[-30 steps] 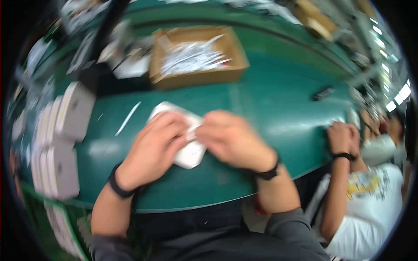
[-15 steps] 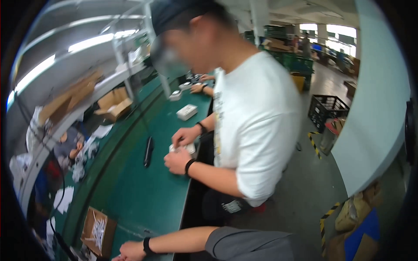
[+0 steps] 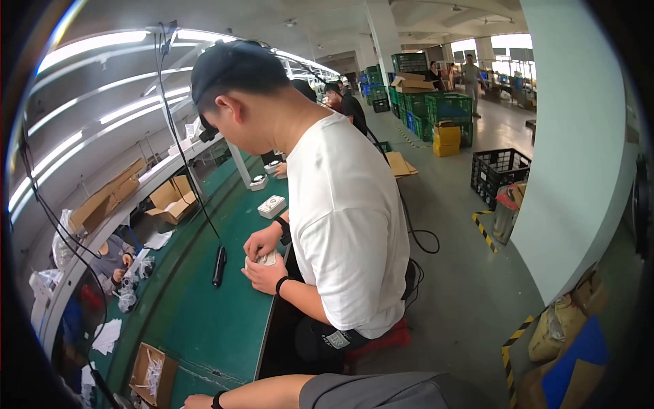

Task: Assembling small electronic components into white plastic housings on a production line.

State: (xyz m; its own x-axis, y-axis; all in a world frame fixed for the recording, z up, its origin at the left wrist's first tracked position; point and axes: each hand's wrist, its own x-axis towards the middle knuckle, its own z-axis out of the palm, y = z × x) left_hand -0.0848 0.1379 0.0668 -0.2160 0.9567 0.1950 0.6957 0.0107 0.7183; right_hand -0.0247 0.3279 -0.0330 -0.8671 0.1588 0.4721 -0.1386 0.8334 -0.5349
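Note:
My right hand point(image 3: 199, 401) shows only in part at the lower edge, with a black band on the wrist and a grey sleeve behind it. The picture's edge cuts off its fingers, so what they touch is hidden. My left hand is out of view. Nearest to my right hand stands an open cardboard box point(image 3: 167, 384) holding white strips point(image 3: 153, 373), on the green bench point(image 3: 204, 327). Farther along, a co-worker in a white shirt point(image 3: 347, 225) bends over a small white case point(image 3: 271, 258), both hands on it.
A black electric screwdriver point(image 3: 219, 267) hangs by its cable over the bench. Beyond the co-worker's hands lies a white box-shaped unit point(image 3: 272, 206). Across the bench are papers point(image 3: 107, 337) and an open carton point(image 3: 173, 199). A black crate point(image 3: 501, 176) and a pillar point(image 3: 569, 150) stand at right.
The view has tilted up and shifted, so more of the hall shows and my right hand sits lower, more cut off. The co-worker's hands stay on the white case.

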